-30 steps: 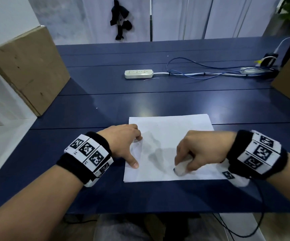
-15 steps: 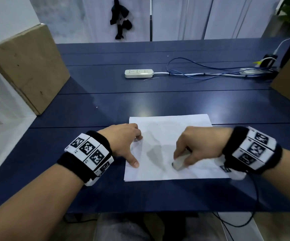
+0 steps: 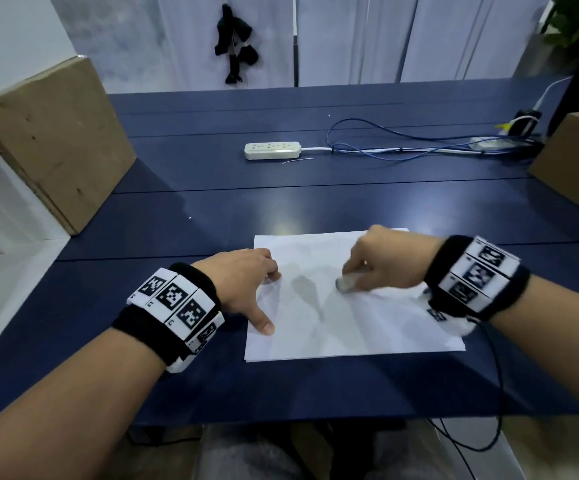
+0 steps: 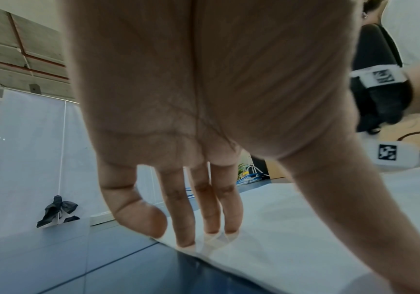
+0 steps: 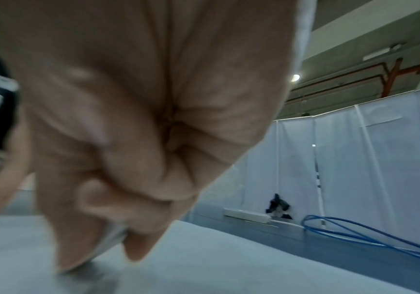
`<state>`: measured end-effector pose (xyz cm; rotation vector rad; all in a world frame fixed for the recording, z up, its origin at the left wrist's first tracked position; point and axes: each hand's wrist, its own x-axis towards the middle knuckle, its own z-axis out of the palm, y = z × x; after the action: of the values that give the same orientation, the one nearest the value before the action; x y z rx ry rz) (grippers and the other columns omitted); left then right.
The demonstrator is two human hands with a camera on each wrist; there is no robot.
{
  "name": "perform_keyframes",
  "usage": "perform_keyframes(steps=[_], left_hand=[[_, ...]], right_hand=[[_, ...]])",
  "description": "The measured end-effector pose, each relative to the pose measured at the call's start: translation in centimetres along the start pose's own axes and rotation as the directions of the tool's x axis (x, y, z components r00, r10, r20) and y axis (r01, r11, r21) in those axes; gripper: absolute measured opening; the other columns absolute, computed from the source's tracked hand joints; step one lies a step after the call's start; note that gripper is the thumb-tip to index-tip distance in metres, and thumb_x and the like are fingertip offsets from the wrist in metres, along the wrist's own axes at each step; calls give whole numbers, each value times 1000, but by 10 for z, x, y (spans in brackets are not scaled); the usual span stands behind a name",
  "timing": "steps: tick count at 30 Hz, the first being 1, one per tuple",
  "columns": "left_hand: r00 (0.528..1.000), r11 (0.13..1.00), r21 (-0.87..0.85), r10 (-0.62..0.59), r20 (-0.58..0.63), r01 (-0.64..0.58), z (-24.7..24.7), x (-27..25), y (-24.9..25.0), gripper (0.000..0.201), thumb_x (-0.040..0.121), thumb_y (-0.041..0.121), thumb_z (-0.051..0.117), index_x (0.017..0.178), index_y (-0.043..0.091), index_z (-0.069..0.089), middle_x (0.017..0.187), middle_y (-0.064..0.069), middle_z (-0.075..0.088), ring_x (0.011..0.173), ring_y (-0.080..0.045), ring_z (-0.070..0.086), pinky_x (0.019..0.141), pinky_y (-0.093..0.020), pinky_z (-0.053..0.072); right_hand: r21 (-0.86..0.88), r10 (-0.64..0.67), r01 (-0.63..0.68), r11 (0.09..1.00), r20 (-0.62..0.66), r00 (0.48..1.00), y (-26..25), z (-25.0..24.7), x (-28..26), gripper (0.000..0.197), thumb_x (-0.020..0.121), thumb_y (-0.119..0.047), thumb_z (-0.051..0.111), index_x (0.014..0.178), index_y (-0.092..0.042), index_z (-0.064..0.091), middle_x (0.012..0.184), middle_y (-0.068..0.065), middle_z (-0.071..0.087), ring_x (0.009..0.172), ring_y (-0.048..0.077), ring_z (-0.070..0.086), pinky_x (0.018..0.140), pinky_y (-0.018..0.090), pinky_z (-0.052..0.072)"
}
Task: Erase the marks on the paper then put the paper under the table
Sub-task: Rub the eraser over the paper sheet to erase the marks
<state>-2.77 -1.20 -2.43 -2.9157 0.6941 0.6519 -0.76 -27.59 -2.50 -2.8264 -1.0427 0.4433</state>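
Note:
A white sheet of paper [image 3: 367,327] lies flat on the dark blue table [image 3: 281,202] near its front edge. My left hand [image 3: 246,282] presses the sheet's left edge with straight fingers and thumb; the fingertips [image 4: 211,236] touch the paper [image 4: 292,218]. My right hand [image 3: 381,261] grips a small white eraser [image 3: 345,284] and holds its tip on the middle of the sheet. In the right wrist view the curled fingers [image 5: 133,208] hide most of the eraser above the paper [image 5: 203,258]. No marks show clearly on the sheet.
A white power strip [image 3: 272,150] and blue cables [image 3: 402,147] lie at the back of the table. Cardboard boxes stand at the left [image 3: 49,140] and right [image 3: 572,164] edges. A black cable [image 3: 496,403] hangs from my right wrist over the front edge.
My right hand has slid the eraser away from me, from near the paper's front edge to its middle. The left hand has stayed in place on the left edge.

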Motion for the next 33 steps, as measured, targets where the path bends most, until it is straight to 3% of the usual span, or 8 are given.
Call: perform_keyframes(steps=[2,4,8,11,15,21,30,33], left_hand=[[1000,1000,-1,0,1,0,1,-1,0,87,56,63,83,127,24,52,112,15,43,106,-14,53,92,-40,50],[1000,1000,5,-3,0,3,1,-1,0,85,57,63,83,126,25,52,114,15,44,107,-14,52,92,-40,49],[1000,1000,6,-9,3,9,0,0,1,84,58,62,83,126,25,52,116,14,45,107,-14,53,93,-39,49],[1000,1000,7,-2,12,2,-2,0,2,87,57,62,84,129,25,51,116,15,44,108,-14,53,93,-39,49],[1000,1000,1,6,5,-6,-1,0,1,92,55,63,83,131,23,51,110,16,40,109,-14,52,94,-39,49],[1000,999,-31,15,-9,-15,2,0,-2,92,55,62,84,131,23,51,114,16,42,110,-14,52,95,-39,48],[999,992,-125,21,-37,-26,3,-4,-3,89,60,54,86,136,22,50,124,14,44,115,-11,50,101,-29,42],[999,994,-109,29,-41,-33,0,-7,-3,65,79,54,72,135,25,55,138,11,48,120,-12,51,105,-31,40]], right_hand=[[-23,56,-58,998,-71,996,11,1,7,47,82,-67,52,83,-25,72,65,2,61,65,20,52,62,36,55],[15,47,-47,999,-70,996,10,6,-2,44,82,-65,53,87,-26,73,67,-1,63,64,15,51,64,33,52],[131,-85,67,989,142,986,-20,14,-32,28,81,-49,67,103,-32,76,85,-13,71,78,3,59,77,23,51],[75,-52,46,996,75,996,-17,9,-20,26,85,-47,69,101,-28,77,85,-9,74,77,8,61,76,26,52],[-23,116,-118,993,-61,991,2,-7,6,41,82,-56,55,92,-22,76,79,8,70,82,28,62,66,39,55],[54,-12,9,999,67,998,-18,3,-27,55,74,-68,42,95,-28,73,80,-4,68,75,12,57,69,33,52],[34,-9,5,999,109,994,-23,8,-36,70,64,-66,30,96,-22,73,85,4,67,84,22,59,72,39,53],[52,5,-11,999,99,995,-25,7,-37,65,67,-64,34,95,-21,73,83,4,67,83,23,58,72,41,53]])
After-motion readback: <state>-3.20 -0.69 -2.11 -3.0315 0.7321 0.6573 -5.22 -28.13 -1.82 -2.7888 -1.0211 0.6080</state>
